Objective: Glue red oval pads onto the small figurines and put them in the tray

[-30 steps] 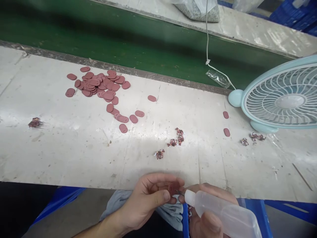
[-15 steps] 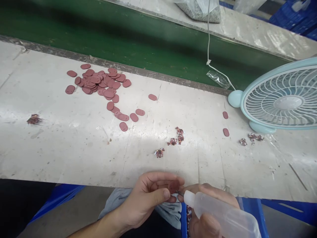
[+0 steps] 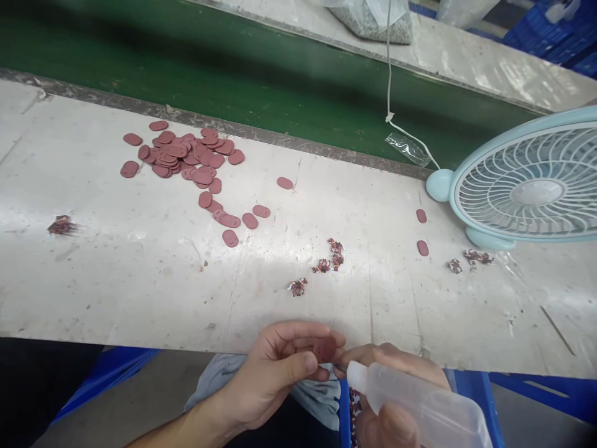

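Two hands meet at lower centre: the left hand (image 3: 280,367) pinches a disc (image 3: 325,348) up to the nozzle, and the right hand (image 3: 396,398) grips the bottle (image 3: 420,410) tilted toward it.

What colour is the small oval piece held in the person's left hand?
Reddish brown, like the loose pieces on the table. The oval piece in the left hand shows best in the head view.
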Demonstrator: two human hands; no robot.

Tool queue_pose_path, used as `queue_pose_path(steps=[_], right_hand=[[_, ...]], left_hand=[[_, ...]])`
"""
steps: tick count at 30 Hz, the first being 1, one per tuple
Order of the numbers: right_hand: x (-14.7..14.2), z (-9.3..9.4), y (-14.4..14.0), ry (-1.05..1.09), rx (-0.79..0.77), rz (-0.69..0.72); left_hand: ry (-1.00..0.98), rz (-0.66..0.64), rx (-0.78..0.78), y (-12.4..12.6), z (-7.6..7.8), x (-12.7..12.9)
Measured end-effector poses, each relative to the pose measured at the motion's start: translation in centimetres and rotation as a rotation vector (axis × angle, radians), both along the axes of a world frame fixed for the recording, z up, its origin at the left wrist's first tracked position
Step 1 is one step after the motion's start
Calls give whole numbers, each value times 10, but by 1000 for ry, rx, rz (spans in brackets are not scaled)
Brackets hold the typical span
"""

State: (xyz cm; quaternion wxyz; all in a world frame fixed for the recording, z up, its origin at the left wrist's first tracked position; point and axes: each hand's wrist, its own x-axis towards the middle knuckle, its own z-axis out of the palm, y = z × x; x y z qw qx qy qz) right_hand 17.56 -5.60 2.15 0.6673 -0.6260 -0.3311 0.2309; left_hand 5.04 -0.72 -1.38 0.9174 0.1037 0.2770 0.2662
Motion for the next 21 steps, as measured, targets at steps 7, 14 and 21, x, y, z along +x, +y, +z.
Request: queue_pose_path(steps=[7,14,21], right_hand=[[58,-4,10,1141,65,228],[91,-50,28,1732,426,555],[59,-28,25,300,-17,481]], left_hand=[[-46,22,40,2,0,-1],[9,45,54,6,1,-12],[66,100,32,9,-4,-32]])
